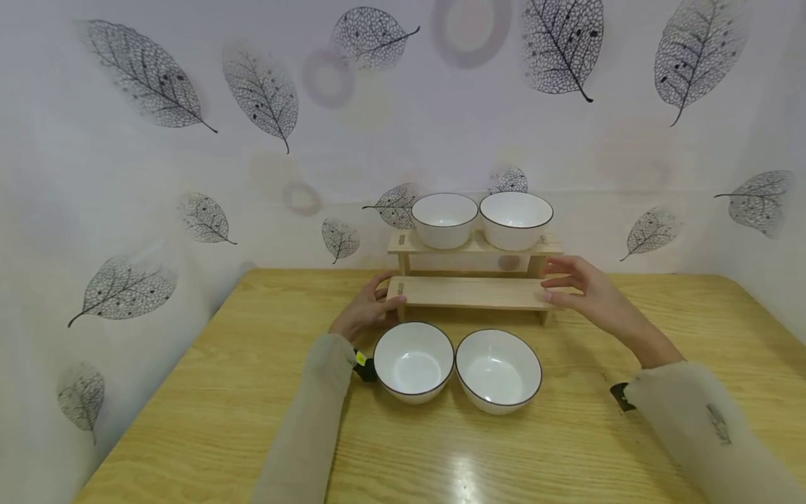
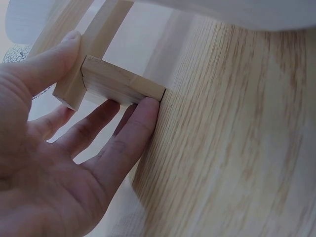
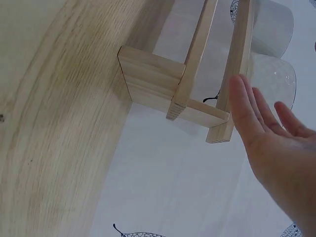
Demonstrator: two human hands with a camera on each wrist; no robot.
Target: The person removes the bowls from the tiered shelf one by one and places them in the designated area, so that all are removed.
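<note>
A two-tier wooden rack [image 1: 469, 292] stands on the table near the back cloth. My left hand [image 1: 368, 308] grips its left end. In the left wrist view the thumb [image 2: 64, 54] lies on the lower shelf board [image 2: 101, 37], while fingers [image 2: 131, 133] touch the side leg [image 2: 123, 81]. My right hand [image 1: 588, 294] is at the rack's right end with fingers extended; in the right wrist view the hand [image 3: 276, 133] looks nearly straight-fingered beside the upper board [image 3: 237, 64]. Whether it touches the rack I cannot tell. Two white bowls [image 1: 444, 234] [image 1: 515, 234] sit on the upper tier.
Two more dark-rimmed white bowls, a left one [image 1: 412, 364] and a right one [image 1: 497, 371], stand side by side on the wooden table [image 1: 208, 420] before the rack. A leaf-patterned cloth [image 1: 378, 126] hangs behind and at the sides.
</note>
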